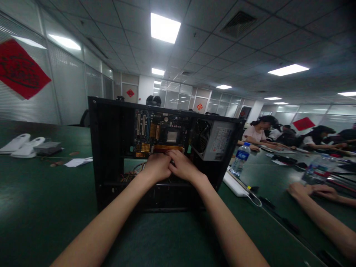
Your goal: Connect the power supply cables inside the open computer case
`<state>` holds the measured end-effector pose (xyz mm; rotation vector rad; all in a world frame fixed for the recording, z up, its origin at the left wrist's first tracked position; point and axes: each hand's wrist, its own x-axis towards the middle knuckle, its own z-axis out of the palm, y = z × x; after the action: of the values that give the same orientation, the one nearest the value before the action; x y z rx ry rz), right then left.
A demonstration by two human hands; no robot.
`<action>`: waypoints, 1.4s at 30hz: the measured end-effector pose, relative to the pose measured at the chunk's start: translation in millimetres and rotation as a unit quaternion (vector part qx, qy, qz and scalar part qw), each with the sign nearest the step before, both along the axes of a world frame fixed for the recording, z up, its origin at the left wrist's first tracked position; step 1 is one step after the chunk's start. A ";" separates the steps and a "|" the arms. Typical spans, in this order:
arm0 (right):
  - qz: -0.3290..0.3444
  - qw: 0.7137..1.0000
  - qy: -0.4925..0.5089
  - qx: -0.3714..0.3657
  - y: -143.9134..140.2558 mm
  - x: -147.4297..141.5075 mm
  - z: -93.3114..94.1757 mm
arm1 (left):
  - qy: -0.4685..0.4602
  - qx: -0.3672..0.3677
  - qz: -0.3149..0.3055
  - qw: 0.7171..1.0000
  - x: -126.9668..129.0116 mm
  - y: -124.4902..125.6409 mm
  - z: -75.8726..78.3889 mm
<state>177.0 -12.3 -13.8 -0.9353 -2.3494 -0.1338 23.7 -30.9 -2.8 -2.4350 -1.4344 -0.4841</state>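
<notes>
A black open computer case stands upright on the green table straight ahead of me. Inside it I see a motherboard and, at the right, a grey power supply with a round fan. Both my arms reach into the case. My left hand and my right hand press together just below the motherboard's lower edge, fingers curled. What the fingers grip is hidden. Loose coloured wires lie left of my left hand.
White handsets, a grey box and paper lie at the left. A water bottle and a white power strip sit right of the case. Another person's arms rest on the table at right; more people sit behind.
</notes>
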 end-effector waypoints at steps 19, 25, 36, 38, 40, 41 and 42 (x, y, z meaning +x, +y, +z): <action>0.008 0.939 -0.146 -0.311 18.3 9.1 -20.4 | -0.001 -0.192 -0.093 0.977 -4.6 6.3 -5.6; 0.023 0.916 -0.161 -0.368 22.6 12.2 -23.7 | -0.007 -0.234 -0.122 0.965 -5.0 9.5 -6.3; 0.008 0.934 -0.139 -0.330 15.1 9.3 -16.1 | -0.016 -0.216 -0.101 0.971 -6.1 8.3 -6.6; -0.012 0.937 -0.128 -0.324 14.9 9.8 -15.7 | -0.023 -0.212 -0.094 0.972 -6.1 9.3 -7.6; -0.027 0.936 -0.122 -0.329 14.9 10.3 -15.7 | -0.024 -0.212 -0.094 0.972 -5.9 9.6 -7.9; -0.026 0.936 -0.117 -0.332 15.0 10.5 -15.8 | -0.022 -0.214 -0.093 0.972 -5.7 9.5 -7.7; -0.020 0.935 -0.112 -0.335 15.1 10.6 -15.9 | -0.019 -0.216 -0.091 0.972 -5.4 9.1 -7.4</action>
<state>187.7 2.8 -29.7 -1.3367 -2.6340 0.6167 18.2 -21.8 -10.2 -2.9320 -1.4651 -0.2763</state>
